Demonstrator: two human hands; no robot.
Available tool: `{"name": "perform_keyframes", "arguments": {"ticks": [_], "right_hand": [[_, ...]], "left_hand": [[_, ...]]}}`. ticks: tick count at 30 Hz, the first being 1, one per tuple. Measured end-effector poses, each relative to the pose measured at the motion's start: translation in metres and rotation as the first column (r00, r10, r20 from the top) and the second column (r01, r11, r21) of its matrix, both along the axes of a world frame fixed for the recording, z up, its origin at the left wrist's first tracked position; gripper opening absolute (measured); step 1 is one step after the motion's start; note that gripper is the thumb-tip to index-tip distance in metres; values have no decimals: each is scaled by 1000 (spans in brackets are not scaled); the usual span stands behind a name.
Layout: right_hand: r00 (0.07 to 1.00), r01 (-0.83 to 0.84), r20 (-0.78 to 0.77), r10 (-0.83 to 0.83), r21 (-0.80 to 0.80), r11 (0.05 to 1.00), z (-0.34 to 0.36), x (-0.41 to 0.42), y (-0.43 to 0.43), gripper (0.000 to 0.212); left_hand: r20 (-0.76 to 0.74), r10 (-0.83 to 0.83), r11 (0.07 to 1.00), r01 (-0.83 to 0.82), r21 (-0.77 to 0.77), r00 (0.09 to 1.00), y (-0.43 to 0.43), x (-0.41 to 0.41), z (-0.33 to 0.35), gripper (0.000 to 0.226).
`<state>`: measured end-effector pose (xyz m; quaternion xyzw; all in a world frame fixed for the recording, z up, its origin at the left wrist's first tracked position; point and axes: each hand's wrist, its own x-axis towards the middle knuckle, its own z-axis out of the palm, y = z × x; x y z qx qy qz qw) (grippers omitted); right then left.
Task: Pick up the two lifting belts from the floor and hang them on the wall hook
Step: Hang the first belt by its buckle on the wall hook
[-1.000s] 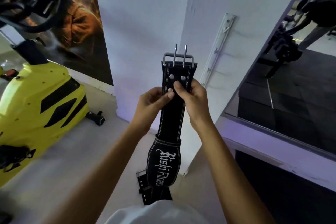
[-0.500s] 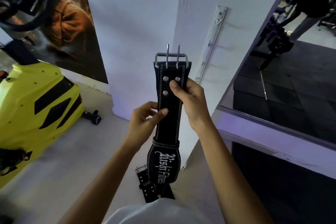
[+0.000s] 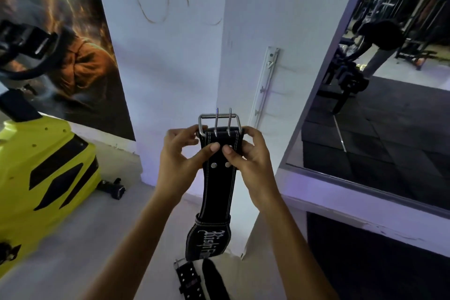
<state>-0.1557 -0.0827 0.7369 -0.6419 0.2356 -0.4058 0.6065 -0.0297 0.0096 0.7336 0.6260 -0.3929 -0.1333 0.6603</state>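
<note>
Hands (image 3: 185, 161) gripping belt (image 3: 219, 178), pale floor (image 3: 80, 238), white wall (image 3: 170, 68), mirror (image 3: 389, 105)

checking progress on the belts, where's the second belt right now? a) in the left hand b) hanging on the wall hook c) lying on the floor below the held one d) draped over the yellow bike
c, the second belt lies on the floor under the held belt, which both hands grip near its buckle: left hand, right hand.
</note>
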Motion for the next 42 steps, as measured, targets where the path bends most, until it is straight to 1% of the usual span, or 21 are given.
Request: {"name": "perform_keyframes", "arguments": {"ticks": [2, 4, 6, 8, 11, 13, 16, 20, 25, 28, 31, 34, 35, 38, 42], "right_hand": [[997, 71, -39, -72, -35, 997, 2, -2, -2, 43], [986, 130, -88, -138, -95, 987, 9, -4, -4, 44], [987, 133, -68, -143, -141, 981, 19, -6, -10, 43], [991, 120, -38, -130, -201, 972, 27, -4, -18, 42], [982, 169, -24, -186, -319, 933, 37, 6, -31, 53], [972, 209, -16, -233, -384, 899, 45, 12, -39, 60], [961, 252, 11, -277, -453, 855, 67, 18, -56, 65], [946, 293, 52, -321, -565, 771, 123, 25, -90, 67], [908, 370, 122, -400, -680, 633, 223, 30, -136, 69], [897, 380, 120, -426, -702, 602, 282, 29, -158, 66], [873, 415, 125, -472, -701, 581, 342, 28, -174, 64], [848, 442, 121, -516, -700, 561, 388, 31, -181, 63], [844, 448, 120, -523, -695, 562, 398, 33, -183, 63], [855, 443, 110, -506, -662, 604, 418, 44, -188, 63], [861, 429, 83, -503, -651, 627, 424, 56, -194, 63]], "left_hand": [[75, 54, 998, -55, 12, 996, -6, 1, 3, 46], [112, -20, 1000, 19, 3, 993, -13, 4, 11, 41], [85, -113, 993, 114, -7, 990, -20, 7, 19, 38], [70, -148, 987, 151, -48, 987, -29, 8, 27, 37], [91, -121, 982, 132, -136, 989, -46, 7, 40, 41], [114, -104, 976, 124, -181, 988, -58, 5, 50, 50], [147, -99, 970, 128, -205, 984, -75, 7, 73, 63], [186, -121, 944, 171, -282, 975, -107, 15, 129, 64], [193, -231, 877, 290, -382, 953, -154, 25, 225, 63], [212, -266, 846, 333, -416, 941, -176, 23, 282, 63], [266, -223, 849, 321, -421, 938, -200, 24, 339, 69], [265, -202, 849, 304, -433, 943, -218, 28, 385, 71], [264, -202, 846, 304, -439, 943, -224, 30, 396, 69], [241, -191, 845, 285, -453, 951, -238, 37, 418, 66], [206, -155, 870, 232, -434, 966, -253, 51, 425, 68]]}}
